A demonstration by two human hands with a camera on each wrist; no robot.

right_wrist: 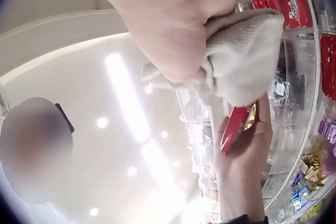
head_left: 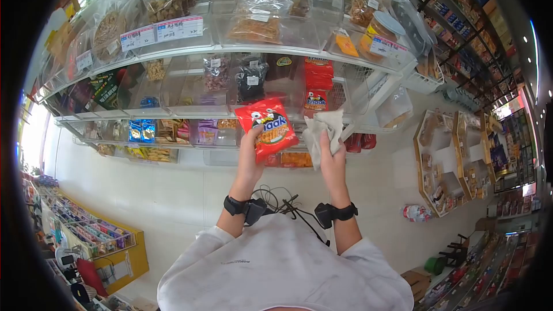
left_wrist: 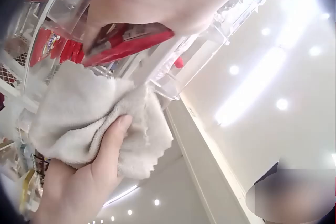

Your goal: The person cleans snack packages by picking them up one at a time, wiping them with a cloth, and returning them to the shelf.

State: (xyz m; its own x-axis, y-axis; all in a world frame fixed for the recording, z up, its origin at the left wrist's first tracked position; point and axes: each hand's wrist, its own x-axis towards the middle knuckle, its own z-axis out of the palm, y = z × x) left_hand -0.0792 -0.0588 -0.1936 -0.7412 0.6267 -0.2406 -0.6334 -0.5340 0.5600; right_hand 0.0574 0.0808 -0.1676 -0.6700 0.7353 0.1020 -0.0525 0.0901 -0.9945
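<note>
In the head view my left hand (head_left: pixel 249 152) grips a red snack packet (head_left: pixel 279 138) by its left side, thumb on the printed front. The packet carries a white cartoon face and noodle-like food. Beside it, my right hand (head_left: pixel 333 161) holds a crumpled grey-white cloth (head_left: pixel 315 131), thumb lying over the top. From the left wrist, the cloth (left_wrist: pixel 73 108) shows its jagged edge and folds, just below the packet (left_wrist: pixel 131 45). The right wrist view has the cloth (right_wrist: pixel 244 61) bunched under the hand, with the packet (right_wrist: pixel 234 129) seen edge-on in the left palm.
A tiered shelf (head_left: pixel 230 46) with clear bins of bagged snacks spans the front. Matching red packets (head_left: pixel 318 75) fill one bin. Black cables (head_left: pixel 282 201) hang near the body. Wooden display trays (head_left: pixel 423 164) stand right, and a yellow-sided stand (head_left: pixel 138 253) is at lower left.
</note>
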